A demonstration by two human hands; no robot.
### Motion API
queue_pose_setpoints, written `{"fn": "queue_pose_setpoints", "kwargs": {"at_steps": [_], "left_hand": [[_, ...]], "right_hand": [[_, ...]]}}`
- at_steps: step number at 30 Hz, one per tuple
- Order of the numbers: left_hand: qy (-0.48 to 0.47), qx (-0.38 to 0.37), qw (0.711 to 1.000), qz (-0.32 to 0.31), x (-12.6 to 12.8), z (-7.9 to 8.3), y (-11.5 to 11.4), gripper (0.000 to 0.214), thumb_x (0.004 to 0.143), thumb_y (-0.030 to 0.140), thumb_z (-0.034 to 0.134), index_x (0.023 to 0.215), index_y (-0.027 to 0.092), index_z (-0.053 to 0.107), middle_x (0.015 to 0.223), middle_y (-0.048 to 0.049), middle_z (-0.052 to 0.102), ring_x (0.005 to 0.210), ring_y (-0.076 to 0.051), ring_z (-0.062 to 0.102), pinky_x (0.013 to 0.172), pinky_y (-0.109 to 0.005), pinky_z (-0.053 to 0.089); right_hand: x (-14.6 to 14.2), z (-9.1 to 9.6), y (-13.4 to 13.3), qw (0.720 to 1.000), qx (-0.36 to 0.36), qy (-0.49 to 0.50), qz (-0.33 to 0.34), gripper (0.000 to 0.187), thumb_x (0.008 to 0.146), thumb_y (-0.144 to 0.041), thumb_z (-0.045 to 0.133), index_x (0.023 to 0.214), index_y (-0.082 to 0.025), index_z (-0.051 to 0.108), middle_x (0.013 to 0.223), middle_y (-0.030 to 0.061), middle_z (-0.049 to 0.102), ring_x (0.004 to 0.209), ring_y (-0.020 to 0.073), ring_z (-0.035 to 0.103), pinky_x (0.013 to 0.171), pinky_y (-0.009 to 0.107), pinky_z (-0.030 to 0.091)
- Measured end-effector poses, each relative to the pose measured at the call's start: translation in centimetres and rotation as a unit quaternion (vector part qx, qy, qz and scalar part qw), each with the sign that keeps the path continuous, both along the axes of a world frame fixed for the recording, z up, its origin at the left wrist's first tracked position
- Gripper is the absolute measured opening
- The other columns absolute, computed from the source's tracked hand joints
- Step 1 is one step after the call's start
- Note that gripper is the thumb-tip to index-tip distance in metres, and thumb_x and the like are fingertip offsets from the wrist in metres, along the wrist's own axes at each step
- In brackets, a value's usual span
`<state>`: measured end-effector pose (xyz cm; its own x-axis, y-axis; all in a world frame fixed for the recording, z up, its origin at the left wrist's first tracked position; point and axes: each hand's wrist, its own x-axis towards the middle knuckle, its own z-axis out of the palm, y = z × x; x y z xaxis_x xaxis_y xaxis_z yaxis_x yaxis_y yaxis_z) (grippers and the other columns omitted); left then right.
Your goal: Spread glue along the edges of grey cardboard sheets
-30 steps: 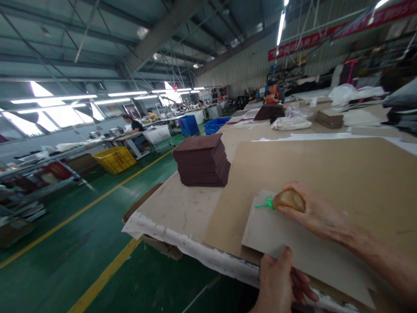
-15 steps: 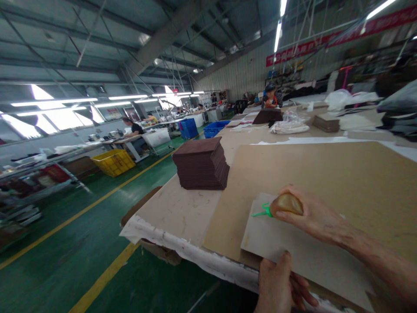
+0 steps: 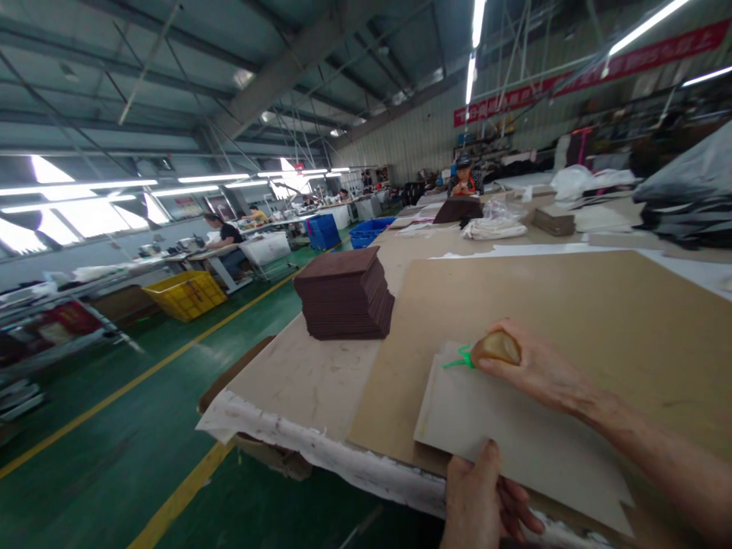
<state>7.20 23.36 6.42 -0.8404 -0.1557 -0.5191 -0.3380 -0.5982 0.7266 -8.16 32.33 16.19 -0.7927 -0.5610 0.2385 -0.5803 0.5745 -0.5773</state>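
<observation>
My right hand (image 3: pixel 515 358) is wrapped round a squeeze bottle (image 3: pixel 499 348) of amber colour with a green nozzle (image 3: pixel 458 358). The bottle lies tilted, its nozzle pointing left just over the far left part of a pale grey board (image 3: pixel 492 419); whether the tip touches the board I cannot tell. At the board's near edge, my left hand (image 3: pixel 480 496) pinches it, thumb on top and fingers curled underneath. Another pale sheet edge shows under the board. Beneath lies a large tan sheet (image 3: pixel 537 293) on the table.
A stack of dark brown folded pieces (image 3: pixel 346 293) stands left of the tan sheet. The table's near edge has a white covering (image 3: pixel 320 450). Further back lie plastic bags (image 3: pixel 497 217) and small stacks (image 3: pixel 553 220); a person (image 3: pixel 464 179) sits beyond. A yellow bin (image 3: pixel 186 293) stands on the green floor.
The view has turned slightly right, so the surroundings sit further left. Over the board, the bottle's nozzle has moved a little toward the far edge. Both hands keep their hold.
</observation>
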Motion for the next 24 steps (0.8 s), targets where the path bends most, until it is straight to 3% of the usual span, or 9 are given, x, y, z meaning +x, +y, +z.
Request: {"fn": "queue_pose_setpoints", "kwargs": {"at_steps": [3,10,13,19,24], "left_hand": [[0.01,-0.002,1.0,-0.012,0.1,-0.2,-0.2,0.069,0.063,0.078,0.066,0.075,0.011,0.058,0.055,-0.0009,0.058,0.039,-0.011,0.056,0.036,-0.02,0.025],[0.017,-0.009,1.0,-0.015,0.2,-1.0,-0.6,0.062,0.069,0.073,0.066,0.08,0.012,0.059,0.052,0.0011,0.056,0.038,-0.012,0.054,0.036,-0.021,0.024],[0.008,-0.032,0.999,-0.017,0.3,-0.5,-0.5,0.065,0.069,0.077,0.063,0.065,0.012,0.057,0.049,-0.0003,0.053,0.037,-0.01,0.051,0.037,-0.021,0.023],[-0.007,-0.027,0.999,-0.022,0.5,1.4,-0.7,0.066,0.062,0.077,0.07,0.065,0.011,0.058,0.052,-0.0016,0.056,0.043,-0.011,0.055,0.041,-0.02,0.029],[-0.025,-0.04,0.999,-0.009,0.6,1.9,-0.7,0.067,0.06,0.078,0.071,0.06,0.012,0.056,0.048,-0.0007,0.053,0.042,-0.011,0.053,0.041,-0.02,0.028]], "right_hand": [[-0.6,0.4,-0.5,0.999,0.009,0.034,0.0,0.032,0.085,-0.05,0.061,0.1,-0.023,0.053,0.093,0.0035,0.062,0.082,0.0244,0.06,0.069,0.037,0.043],[-1.0,1.8,0.0,0.997,0.06,0.045,0.004,0.033,0.085,-0.049,0.06,0.103,-0.022,0.053,0.094,0.0039,0.063,0.08,0.024,0.061,0.068,0.036,0.042],[-1.1,2.4,1.6,0.996,0.079,0.036,-0.016,0.036,0.084,-0.052,0.06,0.104,-0.022,0.054,0.094,0.0047,0.065,0.081,0.0254,0.062,0.066,0.035,0.042],[-0.8,3.1,6.0,0.994,0.086,0.017,-0.067,0.039,0.08,-0.055,0.064,0.101,-0.023,0.057,0.084,0.002,0.065,0.074,0.0238,0.062,0.063,0.034,0.041],[-0.3,3.1,9.1,0.992,0.078,0.0,-0.103,0.039,0.079,-0.058,0.062,0.098,-0.024,0.056,0.085,0.0014,0.065,0.075,0.0236,0.061,0.064,0.035,0.042]]}}
